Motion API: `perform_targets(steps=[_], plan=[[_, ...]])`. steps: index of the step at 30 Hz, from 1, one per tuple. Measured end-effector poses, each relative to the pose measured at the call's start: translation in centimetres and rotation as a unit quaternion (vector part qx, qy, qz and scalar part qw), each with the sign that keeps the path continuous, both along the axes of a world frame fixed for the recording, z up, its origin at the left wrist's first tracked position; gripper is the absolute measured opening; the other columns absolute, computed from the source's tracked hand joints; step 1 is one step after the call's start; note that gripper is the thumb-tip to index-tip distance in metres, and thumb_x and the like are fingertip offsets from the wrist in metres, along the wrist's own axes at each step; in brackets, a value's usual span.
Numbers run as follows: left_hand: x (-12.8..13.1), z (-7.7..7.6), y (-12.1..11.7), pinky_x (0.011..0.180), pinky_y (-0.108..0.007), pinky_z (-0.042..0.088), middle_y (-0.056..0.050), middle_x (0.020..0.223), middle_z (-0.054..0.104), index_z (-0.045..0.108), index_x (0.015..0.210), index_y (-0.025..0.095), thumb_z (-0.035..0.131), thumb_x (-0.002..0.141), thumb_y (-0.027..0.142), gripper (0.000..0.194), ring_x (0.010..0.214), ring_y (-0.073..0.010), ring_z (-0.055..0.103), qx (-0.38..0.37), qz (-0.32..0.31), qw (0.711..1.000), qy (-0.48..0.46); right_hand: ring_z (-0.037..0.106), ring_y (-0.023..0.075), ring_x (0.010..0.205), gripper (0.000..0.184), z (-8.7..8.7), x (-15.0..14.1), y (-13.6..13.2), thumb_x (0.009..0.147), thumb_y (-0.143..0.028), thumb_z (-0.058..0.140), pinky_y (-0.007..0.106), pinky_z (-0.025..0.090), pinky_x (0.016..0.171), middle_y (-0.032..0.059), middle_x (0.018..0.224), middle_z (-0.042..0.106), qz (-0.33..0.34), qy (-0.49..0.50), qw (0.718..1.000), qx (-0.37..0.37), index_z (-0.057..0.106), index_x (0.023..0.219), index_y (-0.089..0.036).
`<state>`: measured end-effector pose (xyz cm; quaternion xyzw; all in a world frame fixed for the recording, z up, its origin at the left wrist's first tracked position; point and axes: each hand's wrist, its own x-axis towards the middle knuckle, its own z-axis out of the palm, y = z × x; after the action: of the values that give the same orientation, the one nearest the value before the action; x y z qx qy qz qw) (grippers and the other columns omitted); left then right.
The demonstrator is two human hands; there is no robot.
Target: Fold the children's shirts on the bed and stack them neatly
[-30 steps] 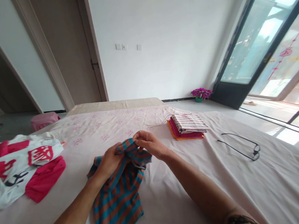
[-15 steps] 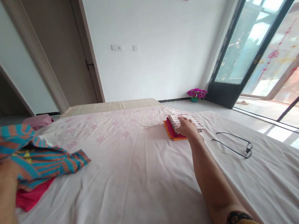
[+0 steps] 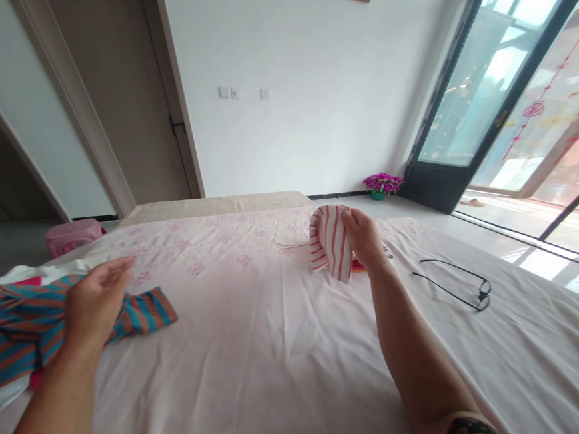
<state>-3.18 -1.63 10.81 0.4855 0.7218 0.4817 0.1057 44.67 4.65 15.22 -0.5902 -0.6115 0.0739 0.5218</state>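
My right hand (image 3: pixel 362 235) grips a folded white cloth with red stripes (image 3: pixel 332 240) by its right side, and the cloth bends over and hangs down to the left. Behind it, a bit of a red and orange folded cloth (image 3: pixel 358 266) shows on the bed; the rest is hidden. My left hand (image 3: pixel 98 295) is over a blue and orange striped garment (image 3: pixel 21 318), fingers stretched out and nothing visible in them. That garment lies crumpled at the left, with white and pink-red cloth around it. Whether the left hand touches it, I cannot tell.
Black-framed glasses (image 3: pixel 480 292) lie with temples unfolded on the pale bed sheet (image 3: pixel 260 353), right of my right forearm. A thin white cord (image 3: pixel 292 245) loops near the stack. Beyond stand a pink stool (image 3: pixel 73 234), purple flowers (image 3: pixel 383 183) and a glass door (image 3: pixel 461 103).
My right hand has lifted the red-striped cloth off the folded stack and tipped it left. My left hand has moved right and away from the far-left part of the blue and orange garment.
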Motion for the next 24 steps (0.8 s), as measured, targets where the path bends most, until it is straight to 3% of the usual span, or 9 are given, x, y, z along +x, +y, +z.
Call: perform_targets(steps=[2,4,8,11,13,14,18,21,24], plan=[[3.3,0.0,0.1,0.096,-0.039,0.05,-0.011,0.121,0.068,0.062,0.116,0.015,0.066,0.074,0.055,0.058,0.109,-0.0247,0.064,-0.012,-0.166,0.97,-0.177,0.059,0.0195,0.068,0.047,-0.2,-2.7,-0.4,0.092,-0.063,0.044,0.03,0.047,0.062,0.0029,0.071,0.064,0.119,0.126,0.985,-0.011,0.064,0.091,-0.02],[6.3,-0.3,0.2,0.096,-0.039,0.051,-0.012,0.118,0.069,0.064,0.113,0.016,0.07,0.07,0.061,0.063,0.112,-0.0255,0.063,-0.059,-0.265,0.931,-0.244,0.061,0.0206,0.068,0.046,-1.1,-5.2,-0.3,0.088,-0.063,0.051,0.032,0.05,0.061,0.0028,0.069,0.065,0.209,0.22,0.952,-0.049,0.065,0.094,-0.02],[9.3,-1.8,0.2,0.085,-0.037,0.056,-0.011,0.118,0.068,0.062,0.115,0.019,0.057,0.078,0.07,0.063,0.103,-0.0232,0.067,-0.131,-0.311,0.882,-0.33,0.066,0.0235,0.079,0.039,-3.6,-7.8,0.9,0.085,-0.052,0.06,0.036,0.054,0.07,0.0071,0.079,0.07,0.252,0.273,0.918,-0.14,0.066,0.1,-0.016],[9.4,-3.4,0.4,0.076,-0.033,0.057,-0.013,0.124,0.064,0.055,0.126,0.02,0.05,0.082,0.07,0.066,0.096,-0.0205,0.068,-0.17,-0.289,0.872,-0.357,0.065,0.0226,0.095,0.036,-5.1,-7.6,1.8,0.082,-0.034,0.062,0.037,0.052,0.084,0.0092,0.104,0.071,0.151,0.179,0.961,-0.149,0.065,0.113,-0.016],[9.2,-4.5,0.7,0.077,-0.03,0.056,-0.014,0.132,0.059,0.045,0.138,0.021,0.06,0.08,0.062,0.072,0.1,-0.0197,0.067,-0.165,-0.246,0.897,-0.329,0.064,0.0218,0.101,0.038,-5.6,-7.5,1.9,0.081,-0.028,0.062,0.037,0.049,0.089,0.0095,0.114,0.068,0.114,0.073,0.981,-0.139,0.065,0.118,-0.018],[9.3,-5.1,0.9,0.079,-0.03,0.055,-0.015,0.133,0.058,0.041,0.141,0.02,0.066,0.077,0.056,0.078,0.102,-0.0204,0.066,-0.16,-0.236,0.909,-0.303,0.064,0.0214,0.101,0.037,-5.7,-7.7,1.7,0.082,-0.028,0.062,0.037,0.049,0.09,0.0094,0.114,0.068,0.139,0.025,0.98,-0.142,0.066,0.117,-0.018],[10.1,-7.0,1.3,0.091,-0.036,0.051,-0.014,0.125,0.063,0.052,0.134,0.015,0.077,0.064,0.037,0.077,0.111,-0.0276,0.063,-0.151,-0.302,0.934,-0.115,0.065,0.02,0.093,0.037,-6.5,-10.5,-1.0,0.085,-0.042,0.062,0.033,0.049,0.083,0.0067,0.106,0.07,0.339,-0.148,0.907,-0.202,0.068,0.115,-0.022],[10.7,-7.7,1.3,0.096,-0.036,0.046,-0.013,0.124,0.064,0.062,0.122,0.017,0.068,0.067,0.021,0.055,0.114,-0.0277,0.06,-0.139,-0.281,0.947,0.064,0.06,0.0259,0.103,0.055,-7.9,-13.6,-3.6,0.076,-0.048,0.071,0.035,0.048,0.082,0.0093,0.117,0.065,0.297,-0.301,0.889,-0.175,0.061,0.126,-0.025],[10.5,-7.7,1.2,0.092,-0.032,0.044,-0.011,0.116,0.068,0.068,0.108,0.019,0.054,0.076,0.015,0.035,0.107,-0.024,0.062,-0.143,-0.245,0.943,0.174,0.058,0.0255,0.104,0.034,-9.0,-15.2,-4.5,0.078,-0.027,0.063,0.033,0.045,0.081,0.0109,0.113,0.063,0.239,-0.365,0.889,-0.141,0.067,0.112,-0.022]])
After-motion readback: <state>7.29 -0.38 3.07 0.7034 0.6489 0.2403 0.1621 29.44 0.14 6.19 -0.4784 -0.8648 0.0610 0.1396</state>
